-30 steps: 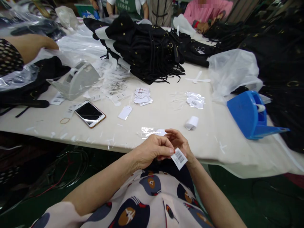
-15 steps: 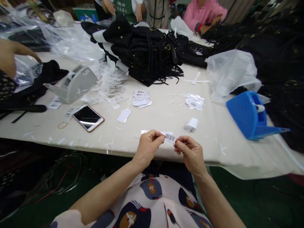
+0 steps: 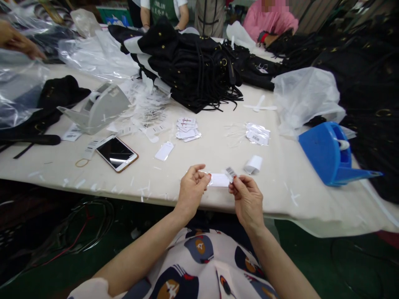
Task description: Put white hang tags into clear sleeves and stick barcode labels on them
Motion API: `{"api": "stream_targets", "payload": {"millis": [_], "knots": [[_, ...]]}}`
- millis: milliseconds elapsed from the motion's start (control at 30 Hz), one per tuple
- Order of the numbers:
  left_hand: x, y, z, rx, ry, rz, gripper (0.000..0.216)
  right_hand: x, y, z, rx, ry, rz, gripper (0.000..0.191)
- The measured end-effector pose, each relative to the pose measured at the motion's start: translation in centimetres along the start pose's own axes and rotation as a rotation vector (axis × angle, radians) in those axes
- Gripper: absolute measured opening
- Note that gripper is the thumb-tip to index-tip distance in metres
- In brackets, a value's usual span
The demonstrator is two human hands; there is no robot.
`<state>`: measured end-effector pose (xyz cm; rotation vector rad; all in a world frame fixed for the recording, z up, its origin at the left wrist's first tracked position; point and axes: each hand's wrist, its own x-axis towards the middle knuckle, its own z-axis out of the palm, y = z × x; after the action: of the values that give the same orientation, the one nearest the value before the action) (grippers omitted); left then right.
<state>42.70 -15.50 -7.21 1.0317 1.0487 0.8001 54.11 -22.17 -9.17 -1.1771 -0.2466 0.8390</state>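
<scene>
Both my hands hover over the near edge of the white table (image 3: 218,153). My left hand (image 3: 191,189) pinches one end of a small white tag (image 3: 219,180). My right hand (image 3: 247,199) pinches the other end, where a barcode label (image 3: 230,172) sticks up between its fingertips. A small roll of white paper (image 3: 253,164) lies just beyond my right hand.
A phone (image 3: 116,153), a grey tape dispenser (image 3: 98,109), stacks of tags (image 3: 187,128) and small bagged labels (image 3: 257,133) lie on the table. A blue tape dispenser (image 3: 333,154) sits at right. Black garments (image 3: 193,66) and plastic bags (image 3: 307,97) pile behind. Other people work at the far side.
My hands have risen from my lap to the table edge and moved apart, stretching the tag between them; the barcode label now stands at my right fingertips. A co-worker's hand at left drew back.
</scene>
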Motion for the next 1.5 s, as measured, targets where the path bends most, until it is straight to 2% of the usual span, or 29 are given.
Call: {"api": "stream_targets", "payload": {"millis": [133, 267, 400, 500, 667, 800, 867, 900, 967, 1033, 1067, 1133, 1233, 1367, 1433, 1500], "knots": [[-0.9, -0.7, 1.8, -0.082, -0.097, -0.111, 0.019, -0.4, 0.6, 0.6, 0.095, 0.046, 0.033, 0.022], [-1.2, -1.2, 3.0, -0.157, -0.093, -0.069, 0.01, -1.1, 1.1, 0.9, 0.132, 0.034, 0.054, 0.02], [-0.9, -1.2, 2.8, -0.145, -0.059, -0.052, 0.008, -1.3, 1.3, 0.7, 0.16, 0.004, 0.123, 0.022], [-0.9, -1.2, 2.6, -0.127, -0.01, -0.053, 0.011, -1.1, 1.3, 0.5, 0.168, 0.03, 0.118, 0.023], [-1.2, -1.0, 3.6, -0.218, -0.063, -0.07, 0.014, -1.1, 1.1, 0.9, 0.212, 0.0, 0.111, 0.021], [-0.8, -0.9, 3.8, -0.123, -0.024, -0.042, 0.014, -1.3, 1.5, 0.5, 0.129, -0.016, 0.116, 0.021], [-0.2, -0.7, 3.1, 0.034, 0.0, 0.022, 0.012, -1.1, 1.3, -0.1, -0.048, 0.0, 0.027, 0.022], [0.2, -0.5, 2.6, 0.143, -0.013, 0.064, 0.011, -0.8, 0.9, -0.5, -0.176, 0.009, -0.082, 0.022], [0.9, 0.1, 1.6, 0.405, -0.088, 0.163, 0.008, 0.0, -0.6, -1.0, -0.491, -0.029, -0.407, 0.021], [1.4, 0.9, 0.8, 0.671, -0.184, 0.264, 0.008, 1.0, -2.6, -1.2, -0.832, -0.161, -0.737, 0.016], [1.5, 1.2, 0.6, 0.788, -0.215, 0.31, 0.008, 1.6, -3.6, -1.2, -0.979, -0.239, -0.849, 0.013], [1.5, 1.8, 0.4, 0.97, -0.25, 0.383, 0.01, 2.5, -5.3, -0.7, -1.197, -0.38, -0.974, 0.01], [1.3, 2.0, 0.5, 1.126, -0.281, 0.442, 0.012, 3.3, -6.3, 0.1, -1.359, -0.545, -1.029, 0.011], [1.4, 1.9, 0.5, 1.14, -0.291, 0.46, 0.011, 3.4, -5.7, 0.6, -1.369, -0.657, -1.0, 0.014], [1.7, 2.0, 0.2, 1.016, -0.287, 0.393, 0.008, 3.4, -5.1, 0.3, -1.28, -0.601, -0.93, 0.014], [2.2, 2.2, -0.5, 0.849, -0.234, 0.327, 0.02, 3.4, -4.5, -0.2, -1.088, -0.45, -0.76, 0.012]]}}
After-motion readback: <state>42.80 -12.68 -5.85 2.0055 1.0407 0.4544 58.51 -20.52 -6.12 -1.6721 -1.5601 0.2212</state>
